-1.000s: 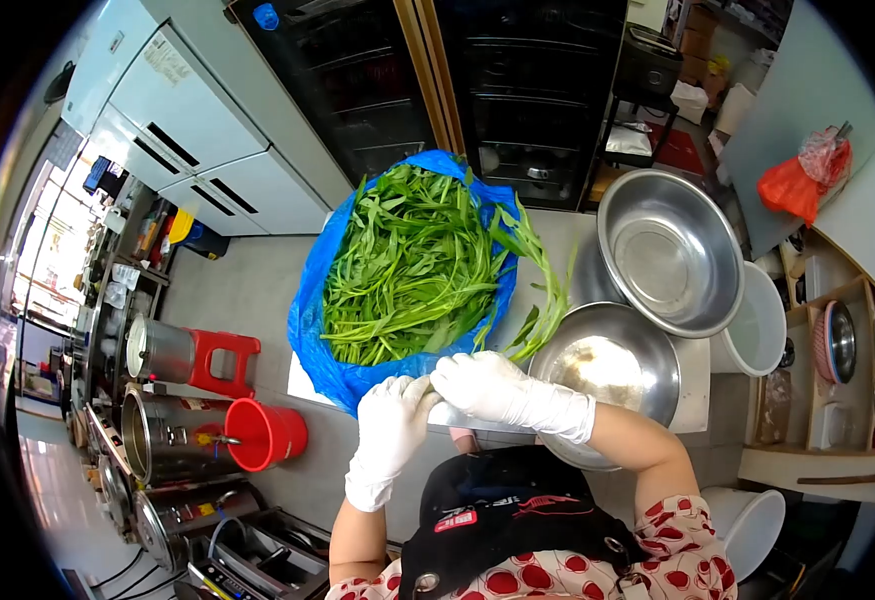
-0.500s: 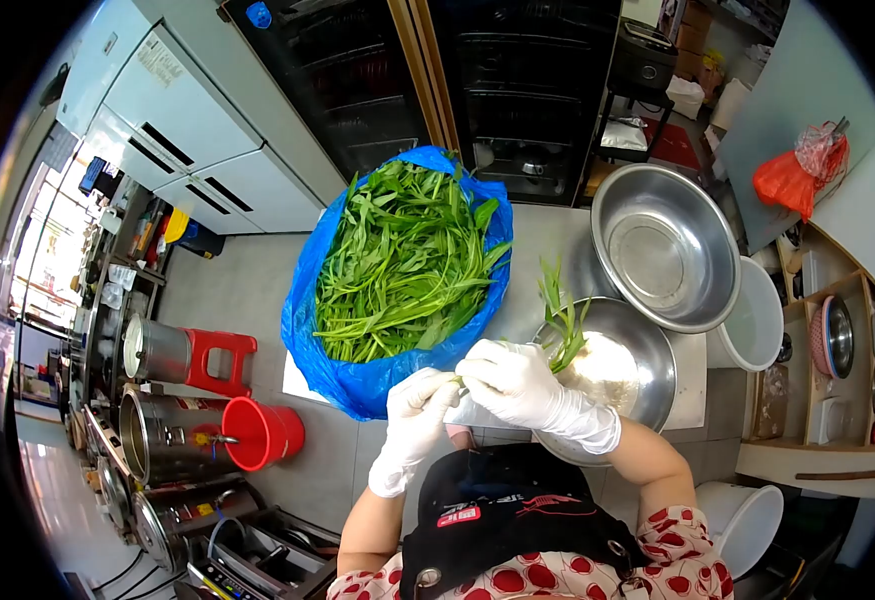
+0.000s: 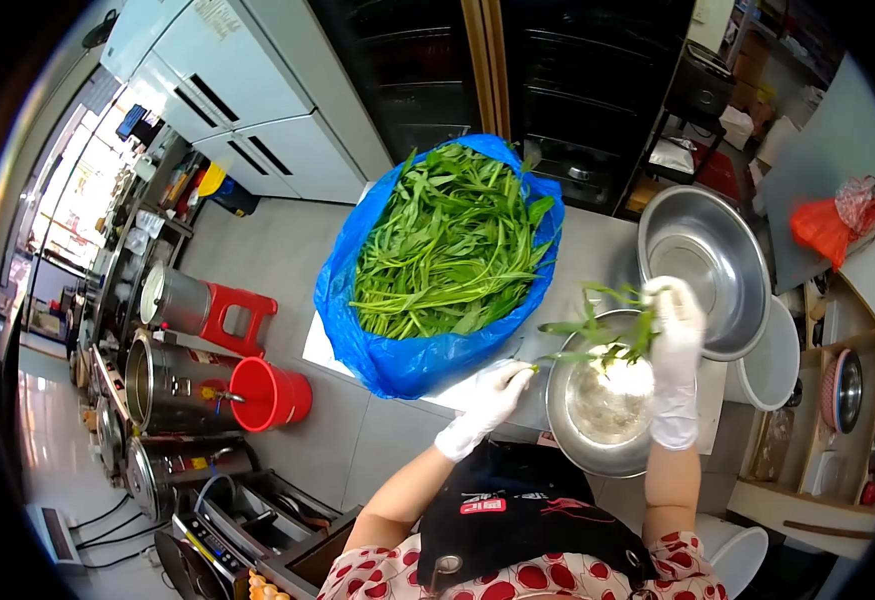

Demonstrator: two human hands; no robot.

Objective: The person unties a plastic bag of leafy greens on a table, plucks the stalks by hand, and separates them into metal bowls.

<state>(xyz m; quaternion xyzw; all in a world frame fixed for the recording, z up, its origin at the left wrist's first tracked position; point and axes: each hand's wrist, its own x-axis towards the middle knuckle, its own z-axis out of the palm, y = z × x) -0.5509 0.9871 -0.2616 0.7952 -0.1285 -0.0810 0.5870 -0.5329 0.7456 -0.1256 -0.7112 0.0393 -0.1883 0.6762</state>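
My right hand [image 3: 675,340], in a white glove, is closed on a sprig of water spinach [image 3: 612,335] with long narrow leaves. The sprig hangs over a steel basin [image 3: 567,430] that shows a bright reflection inside. Also gloved, my left hand [image 3: 492,395] pinches a short green stem end [image 3: 533,368] between thumb and fingers. It is between the basin and a blue plastic bag [image 3: 392,370]. A large heap of water spinach [image 3: 452,240] fills the open bag.
A larger steel basin [image 3: 702,265] sits behind my right hand, beside a white bucket [image 3: 769,355]. At the left on the floor are a red bucket [image 3: 272,395], a red stool [image 3: 240,315] and steel pots. A fridge [image 3: 247,100] and dark cabinets stand at the back.
My hands have come apart. The right has moved right and up with the sprig, over the basin; the left keeps a short stem end. The whole view has shifted a little.
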